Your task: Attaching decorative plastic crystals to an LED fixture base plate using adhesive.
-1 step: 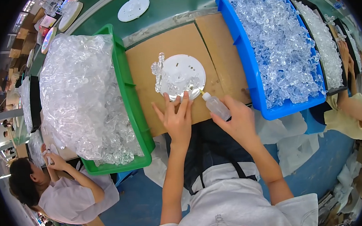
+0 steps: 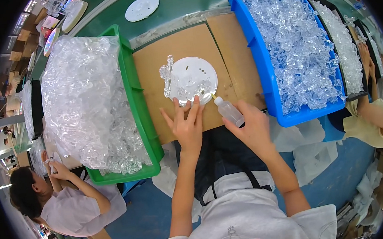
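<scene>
A white round disc (image 2: 191, 70) with small holes lies on the cardboard. Clear plastic pieces rest on its near half, and a clear knobbly plastic piece (image 2: 167, 76) stands along its left side. My left hand (image 2: 186, 128) has its fingers stretched and spread, the fingertips at the disc's near rim. Between the thumb and fingers of my right hand (image 2: 253, 126) is a small translucent squeeze bottle (image 2: 230, 113). Its thin yellowish nozzle tilts up and left to the disc's near right edge, close to the clear pieces. Whether the tip touches them I cannot tell.
At the left, a green bin (image 2: 142, 123) holds a bulging clear bag (image 2: 80, 87) and loose clear parts. A blue bin (image 2: 266, 76) heaped with clear parts stands at the right. Another white disc (image 2: 142, 8) lies beyond the cardboard (image 2: 173, 43). Co-workers sit on both sides.
</scene>
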Tool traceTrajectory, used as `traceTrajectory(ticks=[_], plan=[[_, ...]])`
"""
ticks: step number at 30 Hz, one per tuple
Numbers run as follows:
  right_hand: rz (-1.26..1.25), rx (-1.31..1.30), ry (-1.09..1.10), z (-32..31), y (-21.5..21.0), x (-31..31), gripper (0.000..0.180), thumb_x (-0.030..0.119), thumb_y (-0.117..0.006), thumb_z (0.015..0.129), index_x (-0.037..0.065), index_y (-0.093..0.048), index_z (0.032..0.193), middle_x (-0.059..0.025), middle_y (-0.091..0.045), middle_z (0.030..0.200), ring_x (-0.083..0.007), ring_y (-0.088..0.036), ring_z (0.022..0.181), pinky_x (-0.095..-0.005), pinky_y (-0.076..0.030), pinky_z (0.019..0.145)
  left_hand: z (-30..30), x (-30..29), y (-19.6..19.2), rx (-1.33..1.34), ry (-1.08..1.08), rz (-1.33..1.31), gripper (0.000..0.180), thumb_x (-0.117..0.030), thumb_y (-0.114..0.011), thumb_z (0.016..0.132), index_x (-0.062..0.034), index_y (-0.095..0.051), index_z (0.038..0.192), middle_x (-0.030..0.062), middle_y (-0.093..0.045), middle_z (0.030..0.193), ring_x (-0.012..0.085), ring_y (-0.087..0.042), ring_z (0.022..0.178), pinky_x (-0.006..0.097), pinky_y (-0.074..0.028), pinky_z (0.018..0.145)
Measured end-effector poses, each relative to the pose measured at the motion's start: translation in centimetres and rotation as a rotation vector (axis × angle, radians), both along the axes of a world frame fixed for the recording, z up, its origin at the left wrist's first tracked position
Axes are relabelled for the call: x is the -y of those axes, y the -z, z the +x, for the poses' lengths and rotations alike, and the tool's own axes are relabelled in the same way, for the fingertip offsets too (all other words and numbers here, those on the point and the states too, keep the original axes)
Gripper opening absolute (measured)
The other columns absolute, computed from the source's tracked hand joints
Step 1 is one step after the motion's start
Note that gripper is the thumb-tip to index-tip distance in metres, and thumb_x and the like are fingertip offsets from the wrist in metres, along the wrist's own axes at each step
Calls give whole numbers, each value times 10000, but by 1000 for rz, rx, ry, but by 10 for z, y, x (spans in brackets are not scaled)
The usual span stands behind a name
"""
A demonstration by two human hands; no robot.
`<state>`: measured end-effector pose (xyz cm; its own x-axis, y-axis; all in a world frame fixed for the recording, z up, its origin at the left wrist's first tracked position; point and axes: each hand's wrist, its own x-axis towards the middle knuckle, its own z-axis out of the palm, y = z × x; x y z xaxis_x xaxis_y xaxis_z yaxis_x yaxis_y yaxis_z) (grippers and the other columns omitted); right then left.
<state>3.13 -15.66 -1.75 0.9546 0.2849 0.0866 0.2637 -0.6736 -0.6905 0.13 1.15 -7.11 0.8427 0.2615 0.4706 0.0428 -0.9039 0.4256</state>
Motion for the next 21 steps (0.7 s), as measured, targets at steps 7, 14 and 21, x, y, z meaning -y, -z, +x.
traceTrajectory(ticks=[7, 14, 21], plan=[[62, -17, 10, 2, 2, -2, 291, 234, -729, 733, 61, -602, 930, -125, -627, 779, -295, -622, 701, -360, -466, 589, -1, -3, 0, 14, 0, -24, 334, -168, -726, 778, -227, -683, 1104, 27, -627, 824, 294, -585, 1102, 643, -155, 1057], [83, -18, 18, 2, 4, -2, 300, 221, -736, 727, 59, -607, 944, -115, -636, 797, -282, -625, 698, -346, -477, 604, -1, -2, -1, 5, -10, -5, 335, -164, -730, 773, -228, -686, 1100, 10, -617, 811, 282, -591, 1099, 639, -150, 1063], [295, -213, 108, -13, 6, 13, 319, 178, -746, 742, 46, -596, 990, -68, -631, 769, -152, -605, 670, -272, -464, 604, 4, 26, -17, -101, -6, -171, 387, -37, -610, 835, -142, -604, 1207, 94, -643, 913, 351, -564, 1119, 580, -217, 1053]])
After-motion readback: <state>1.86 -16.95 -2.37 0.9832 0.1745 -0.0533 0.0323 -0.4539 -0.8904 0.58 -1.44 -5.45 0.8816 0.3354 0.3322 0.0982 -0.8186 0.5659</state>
